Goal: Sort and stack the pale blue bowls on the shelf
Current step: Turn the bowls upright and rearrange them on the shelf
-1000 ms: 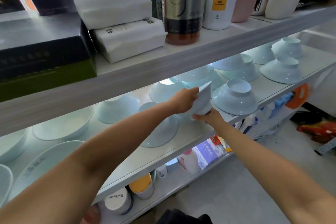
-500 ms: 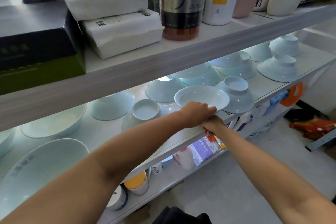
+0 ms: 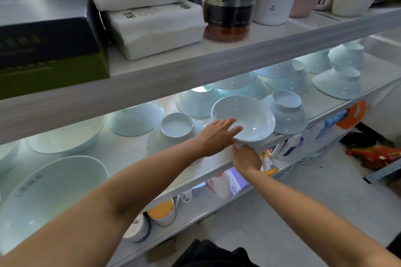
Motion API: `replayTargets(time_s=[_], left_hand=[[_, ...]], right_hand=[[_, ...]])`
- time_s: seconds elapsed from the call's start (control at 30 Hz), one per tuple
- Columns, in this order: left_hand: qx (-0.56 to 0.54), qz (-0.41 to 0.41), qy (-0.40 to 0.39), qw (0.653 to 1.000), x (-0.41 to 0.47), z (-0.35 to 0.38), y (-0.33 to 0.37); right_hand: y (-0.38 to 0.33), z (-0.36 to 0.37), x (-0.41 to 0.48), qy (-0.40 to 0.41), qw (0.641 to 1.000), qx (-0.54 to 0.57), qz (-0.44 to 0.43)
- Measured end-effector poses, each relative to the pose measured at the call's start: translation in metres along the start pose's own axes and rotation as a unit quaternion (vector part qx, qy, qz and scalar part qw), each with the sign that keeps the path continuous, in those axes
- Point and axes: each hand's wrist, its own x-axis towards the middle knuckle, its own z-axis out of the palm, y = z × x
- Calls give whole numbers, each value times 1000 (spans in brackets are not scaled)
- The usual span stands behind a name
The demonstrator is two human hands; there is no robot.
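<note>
Bowl (image 3: 253,115) upright, empty; left hand (image 3: 217,134) flat on rim, right hand (image 3: 246,159) beneath, grip unclear

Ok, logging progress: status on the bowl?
Left hand flat on bowl rim. Right hand under its near edge, fingers hidden. Upturned bowls close either side.

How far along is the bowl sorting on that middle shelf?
Done: two stacks of upside-down bowls stand at the back. In hand: a shallow bowl, upright at the shelf front, left hand flat on its rim, right hand under its edge. Left: single bowls lie scattered, so most remains.
</note>
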Motion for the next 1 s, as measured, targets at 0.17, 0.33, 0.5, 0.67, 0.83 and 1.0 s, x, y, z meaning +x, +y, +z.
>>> replayTargets(time_s=[0.17,0.33,0.5,0.67,0.83,1.0], left_hand=[[12,-176,14,984,-51,-3,-40],[8,-296,-47,954,-99,-3,-65],[-101,-262,38,959,-121,-11,-65],[-172,-254,35,951,-119,-26,-66],[-233,-244,21,941,-123,-32,-69],[-292,-288,39,911,-121,-52,-76]], right_hand=[[-51,9,-16,45,988,-56,-136],[-91,25,-8,-10,975,104,-196],[-105,25,16,-71,971,119,-196],[-111,22,29,-126,964,126,-198],[-113,20,24,-185,934,254,-171],[-112,7,16,-270,878,379,-114]])
